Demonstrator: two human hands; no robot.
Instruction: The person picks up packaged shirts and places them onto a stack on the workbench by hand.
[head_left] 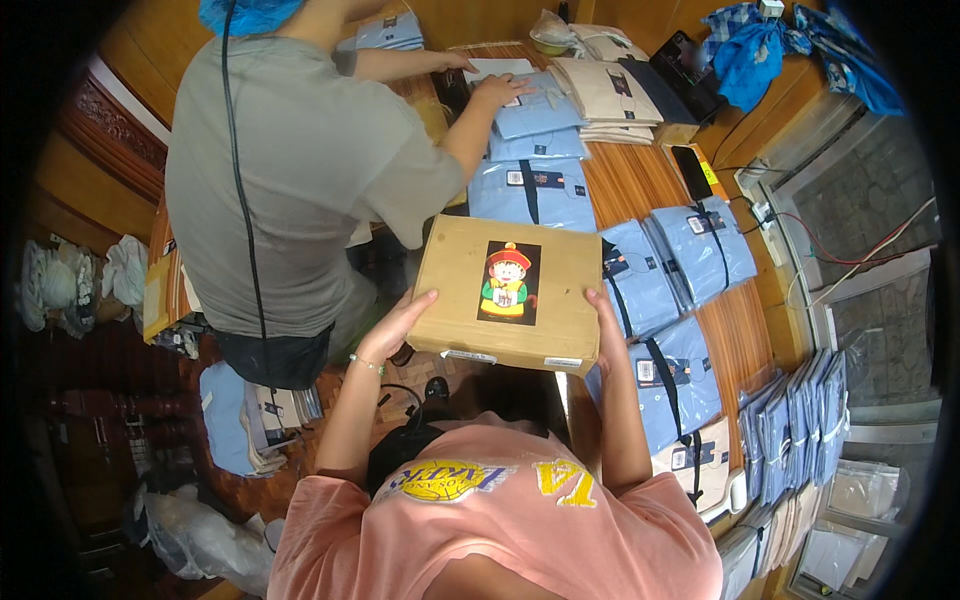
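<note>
Between my two hands I hold a brown cardboard box (450, 290) level in front of my chest. A picture of a cartoon figure in a red hat is stuck on its top, and white labels sit on its near side. My left hand (398, 322) is closed on the box's left edge, thumb on top. On the opposite edge my right hand (607, 325) grips it the same way; the fingers beneath are hidden. Just right of the box, bagged light-blue folded shirts (640, 285) with dark straps lie on the wooden table (735, 345).
A co-worker in a grey shirt (300, 170) stands at the far left, both hands over blue shirt packs (540, 108). Beige packs (600, 85) and a phone (692, 172) lie farther back. More bundles (800, 425) stand at the right. Plastic bags (195, 530) rest on the floor.
</note>
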